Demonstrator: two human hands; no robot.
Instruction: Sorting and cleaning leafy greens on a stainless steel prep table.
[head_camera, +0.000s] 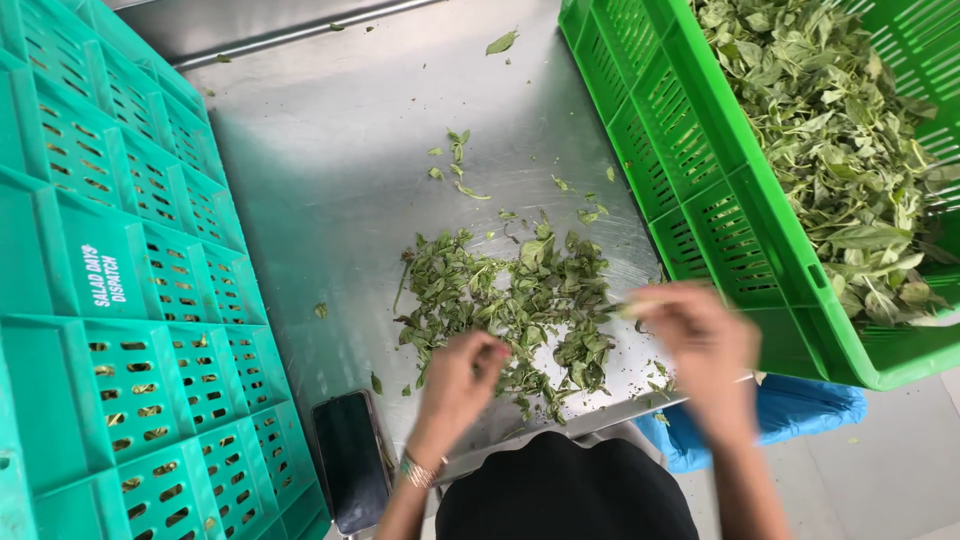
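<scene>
Steel desk fills most of the view, teal crates stacked left, green crate of leaves right. Loose leaf pile sits near-centre. Left hand pinches leaves from it; right hand, blurred, grips a sprig. Black phone near edge.

The right hand at lower right is motion-blurred, and the green crate of leaves is cut off by the right edge.
</scene>
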